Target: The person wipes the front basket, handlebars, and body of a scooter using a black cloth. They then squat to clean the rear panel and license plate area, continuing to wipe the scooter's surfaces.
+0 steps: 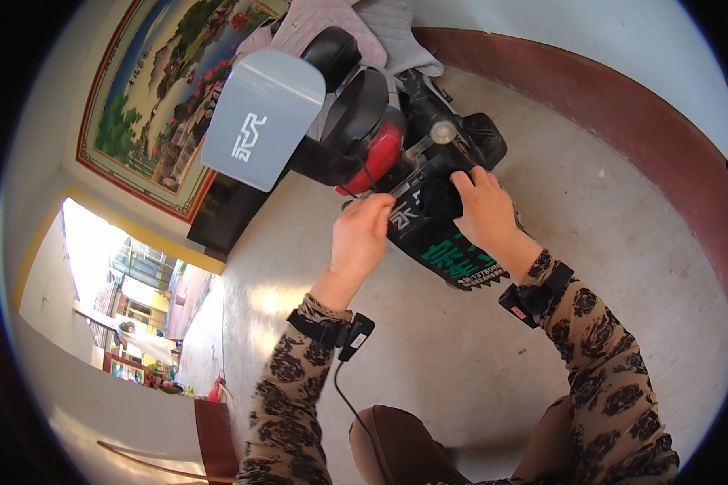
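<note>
Before me stands the rear of an electric scooter, with a red tail light [380, 159] and a black rear mudguard [415, 245] bearing green and white writing. My left hand [361, 233] is at the mudguard's left upper edge, just below the tail light. Its fingers are closed together; whether they pinch the thin dark cord [370, 176] beside them is hidden. Over the mudguard's right side, my right hand [488, 212] curls its fingers on a crumpled black cloth-like thing [441, 197]. A round clear lamp or reflector [443, 132] sits above that hand.
A grey backrest or box panel [264, 118] juts from the scooter's upper left. Quilted covers [327, 27] drape its front. A maroon-based wall [582, 91] curves along the right. A dark cabinet [227, 212] and an open doorway [151, 285] are at left. A cable [352, 400] hangs from my left wristband.
</note>
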Motion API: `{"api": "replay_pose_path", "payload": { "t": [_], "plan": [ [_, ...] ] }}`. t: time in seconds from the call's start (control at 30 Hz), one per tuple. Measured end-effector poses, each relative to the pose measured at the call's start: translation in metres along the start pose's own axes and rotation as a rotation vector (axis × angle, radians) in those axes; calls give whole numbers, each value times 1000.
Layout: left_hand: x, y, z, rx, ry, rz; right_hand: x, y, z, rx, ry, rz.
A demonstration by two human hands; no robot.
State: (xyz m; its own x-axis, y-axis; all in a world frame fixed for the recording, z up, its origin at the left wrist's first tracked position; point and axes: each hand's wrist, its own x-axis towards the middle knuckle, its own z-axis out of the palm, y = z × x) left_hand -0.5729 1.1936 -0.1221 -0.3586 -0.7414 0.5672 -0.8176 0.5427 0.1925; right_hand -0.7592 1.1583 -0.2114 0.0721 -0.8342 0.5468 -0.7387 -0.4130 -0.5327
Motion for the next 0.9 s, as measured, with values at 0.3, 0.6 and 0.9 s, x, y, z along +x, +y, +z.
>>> {"api": "replay_pose_path", "payload": {
  "t": [0.3, 0.6, 0.9],
  "plan": [
    [-13, -47, 58, -1228, 560, -713, -1, -7, -3, 37, 87, -162],
    [-1, -4, 73, -728, 477, -642, 5, -4, -3, -1, 257, -257],
    [-20, 15, 72, -300, 356, -361, 18, -18, -4, 528, -179, -25]
  ]
}}
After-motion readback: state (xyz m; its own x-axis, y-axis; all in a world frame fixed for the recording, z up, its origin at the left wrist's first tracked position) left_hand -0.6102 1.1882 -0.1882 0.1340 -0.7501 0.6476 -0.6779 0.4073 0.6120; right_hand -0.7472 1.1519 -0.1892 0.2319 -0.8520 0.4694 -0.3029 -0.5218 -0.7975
